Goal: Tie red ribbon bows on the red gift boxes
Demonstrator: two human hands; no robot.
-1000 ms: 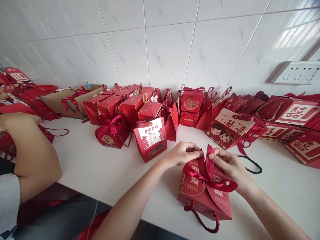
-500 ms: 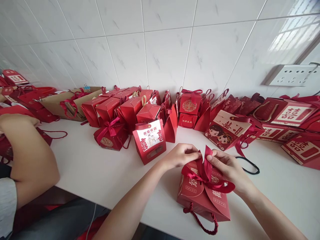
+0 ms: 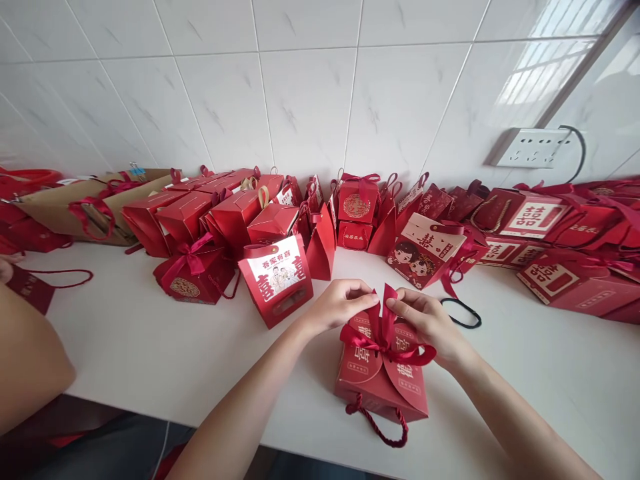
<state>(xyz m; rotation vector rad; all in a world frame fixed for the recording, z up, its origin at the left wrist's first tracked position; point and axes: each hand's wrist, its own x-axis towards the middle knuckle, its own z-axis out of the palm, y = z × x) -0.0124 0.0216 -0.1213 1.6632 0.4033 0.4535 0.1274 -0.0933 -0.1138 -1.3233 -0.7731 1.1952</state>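
A red gift box [image 3: 380, 393] with pale printed characters stands on the white table, a twisted rope handle [image 3: 377, 430] hanging at its near side. A dark red satin ribbon [image 3: 385, 343] is tied in a bow on its top. My left hand [image 3: 343, 305] is closed, pinching one upright ribbon tail between thumb and fingers. Between the thumb and fingers of my right hand [image 3: 423, 320] is the other tail. Both hands hover just above the far side of the box, and the two tails stand close together.
Red gift boxes [image 3: 230, 213] line the tiled wall, several with bows. A box with a couple printed on it [image 3: 277, 280] stands left of my hands. A black elastic loop [image 3: 463, 313] lies right. Another person's arm [image 3: 30, 353] rests at left. A power strip [image 3: 533, 148] is on the wall.
My view has swung right, so everything sits further left in the picture. Both hands keep their pinch on the ribbon tails; the box stays on the table.
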